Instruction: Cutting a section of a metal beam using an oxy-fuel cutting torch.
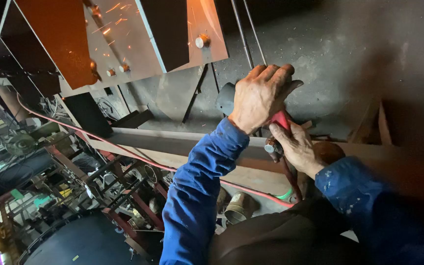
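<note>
Both hands grip a red and black angle grinder (279, 120) held over a long steel beam (172, 145). My left hand (263, 95) wraps over the top of the tool near its dark guard (225, 98). My right hand (295, 147) closes around the red body from below. Both arms wear blue sleeves. Orange sparks (111, 19) fly across a rust-coloured steel plate (123, 39) with bolt heads, up and to the left. The grinding disc itself is hidden behind my left hand.
A red hose or cable (123, 149) runs along the beam toward the tool. Thin steel rods (246, 34) stand behind my hands. Below left lie metal frames, scrap and a dark round drum (84, 240). Grey concrete floor (349, 54) spreads to the right.
</note>
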